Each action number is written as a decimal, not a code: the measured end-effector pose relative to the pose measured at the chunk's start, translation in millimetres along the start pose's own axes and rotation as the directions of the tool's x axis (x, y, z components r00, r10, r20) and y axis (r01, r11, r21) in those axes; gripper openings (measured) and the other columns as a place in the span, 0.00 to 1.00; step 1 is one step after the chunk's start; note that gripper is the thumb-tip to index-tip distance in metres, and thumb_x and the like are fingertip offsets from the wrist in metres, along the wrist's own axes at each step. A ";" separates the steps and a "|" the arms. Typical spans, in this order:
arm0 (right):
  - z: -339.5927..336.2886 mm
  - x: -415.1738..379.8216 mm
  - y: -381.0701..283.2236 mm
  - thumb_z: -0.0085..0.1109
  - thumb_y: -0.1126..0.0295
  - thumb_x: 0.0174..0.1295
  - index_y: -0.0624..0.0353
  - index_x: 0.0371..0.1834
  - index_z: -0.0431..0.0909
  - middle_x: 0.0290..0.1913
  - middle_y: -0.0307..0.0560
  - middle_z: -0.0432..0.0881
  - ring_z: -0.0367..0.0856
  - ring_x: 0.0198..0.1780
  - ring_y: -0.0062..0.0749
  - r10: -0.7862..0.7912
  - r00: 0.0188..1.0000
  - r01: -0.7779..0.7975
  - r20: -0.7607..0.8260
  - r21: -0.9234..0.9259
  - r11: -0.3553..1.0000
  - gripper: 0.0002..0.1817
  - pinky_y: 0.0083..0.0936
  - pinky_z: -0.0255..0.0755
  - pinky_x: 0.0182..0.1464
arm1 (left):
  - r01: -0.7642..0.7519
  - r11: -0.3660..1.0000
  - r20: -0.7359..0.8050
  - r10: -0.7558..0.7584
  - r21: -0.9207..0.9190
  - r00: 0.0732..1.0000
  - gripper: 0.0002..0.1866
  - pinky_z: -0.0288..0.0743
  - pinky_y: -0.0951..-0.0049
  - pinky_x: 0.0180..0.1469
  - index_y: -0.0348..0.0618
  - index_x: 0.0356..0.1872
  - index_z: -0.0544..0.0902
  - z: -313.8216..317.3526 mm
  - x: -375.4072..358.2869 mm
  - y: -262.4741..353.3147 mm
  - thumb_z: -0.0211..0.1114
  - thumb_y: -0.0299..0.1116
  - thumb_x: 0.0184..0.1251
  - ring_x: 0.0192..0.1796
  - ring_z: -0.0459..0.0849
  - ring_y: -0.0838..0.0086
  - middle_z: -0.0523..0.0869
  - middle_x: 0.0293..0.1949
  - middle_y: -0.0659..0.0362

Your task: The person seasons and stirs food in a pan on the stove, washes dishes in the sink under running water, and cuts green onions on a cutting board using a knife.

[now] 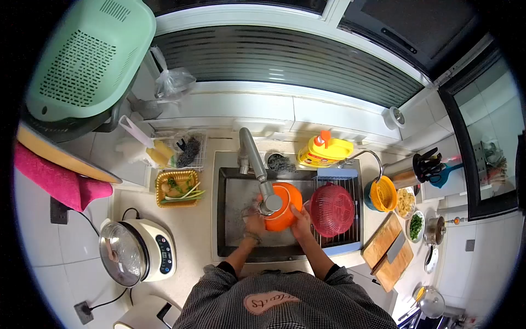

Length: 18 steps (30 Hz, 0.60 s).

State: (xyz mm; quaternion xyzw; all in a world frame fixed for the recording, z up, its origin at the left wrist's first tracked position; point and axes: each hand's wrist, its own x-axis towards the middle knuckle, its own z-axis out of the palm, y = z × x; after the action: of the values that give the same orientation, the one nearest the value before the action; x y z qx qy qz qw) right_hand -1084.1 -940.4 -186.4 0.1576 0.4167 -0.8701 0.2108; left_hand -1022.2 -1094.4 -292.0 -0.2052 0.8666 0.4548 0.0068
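An orange bowl [286, 211] is tilted under the grey faucet [255, 162] over the metal sink [233, 255]. My right hand [301, 223] grips its right edge. My left hand [255, 223] is at the bowl's lower left, close to the faucet head, its fingers partly hidden and blurred by water. Whether those fingers hold the bowl or something clear beside it cannot be made out. Just right of my right hand, a red colander [332, 210] rests on the blue-edged drying rack [345, 248].
A yellow detergent bottle [324, 151] stands behind the sink. On the right lie a cutting board [388, 252] with a cleaver [395, 248] and a plate of chopped greens [416, 226]. On the left are a golden tray [178, 189] and an electric cooker [139, 252].
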 end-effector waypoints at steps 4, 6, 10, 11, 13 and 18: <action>-8.5 10.0 10.7 0.55 0.70 0.66 0.59 0.53 0.74 0.50 0.40 0.80 0.78 0.51 0.26 -0.081 0.997 0.082 0.016 -0.086 0.993 0.13 0.27 0.72 0.54 | -0.473 0.874 -0.242 0.485 0.110 0.840 0.20 0.59 0.50 0.63 0.33 0.50 0.76 -15.5 -33.4 75.6 0.47 0.41 0.72 0.56 0.73 0.48 0.79 0.51 0.42; -23.0 12.4 20.5 0.54 0.70 0.67 0.59 0.51 0.74 0.48 0.39 0.81 0.79 0.47 0.24 -0.003 1.000 -0.001 -0.020 -0.215 0.977 0.12 0.24 0.74 0.49 | -0.405 0.914 -0.039 0.404 -0.033 0.914 0.20 0.59 0.50 0.64 0.35 0.54 0.73 -15.1 -27.1 70.7 0.47 0.40 0.72 0.58 0.72 0.49 0.76 0.55 0.44; -11.8 -6.3 19.4 0.57 0.67 0.66 0.61 0.54 0.73 0.47 0.39 0.80 0.79 0.48 0.26 0.104 0.991 -0.091 0.080 -0.146 0.985 0.16 0.26 0.72 0.51 | -0.450 0.890 0.036 0.453 -0.079 0.891 0.24 0.60 0.54 0.65 0.39 0.65 0.65 -40.0 13.4 94.8 0.47 0.38 0.72 0.64 0.69 0.54 0.70 0.63 0.48; -5.1 -10.6 16.6 0.57 0.67 0.66 0.61 0.54 0.73 0.47 0.39 0.80 0.79 0.48 0.26 0.103 0.991 -0.090 0.082 -0.150 0.985 0.16 0.26 0.72 0.51 | -0.493 0.869 -0.011 0.493 -0.046 0.870 0.25 0.61 0.55 0.65 0.40 0.67 0.63 -47.9 25.9 99.0 0.48 0.38 0.71 0.65 0.69 0.55 0.68 0.64 0.48; 2.3 -13.5 12.8 0.58 0.66 0.65 0.61 0.53 0.74 0.46 0.38 0.81 0.79 0.48 0.26 0.070 0.996 -0.063 0.060 -0.112 0.992 0.16 0.26 0.72 0.51 | -0.215 0.977 0.328 0.207 -0.010 0.922 0.27 0.61 0.56 0.66 0.42 0.70 0.58 -49.3 42.4 76.2 0.46 0.38 0.72 0.68 0.66 0.58 0.65 0.67 0.50; 1.3 -1.4 19.7 0.57 0.68 0.65 0.61 0.53 0.74 0.44 0.39 0.81 0.79 0.45 0.27 -0.077 0.995 0.089 0.058 -0.238 0.967 0.15 0.27 0.73 0.47 | 0.125 0.863 0.275 0.017 -0.490 0.961 0.26 0.60 0.58 0.66 0.41 0.69 0.60 35.5 28.7 0.6 0.44 0.38 0.73 0.68 0.65 0.57 0.66 0.66 0.50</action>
State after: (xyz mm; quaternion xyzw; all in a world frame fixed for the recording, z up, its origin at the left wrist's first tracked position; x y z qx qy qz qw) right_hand -1073.2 -952.2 -198.0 0.0924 0.5202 -0.8248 0.2016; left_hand -1054.9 -1076.1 -317.9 -0.1604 0.7028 0.6879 0.0840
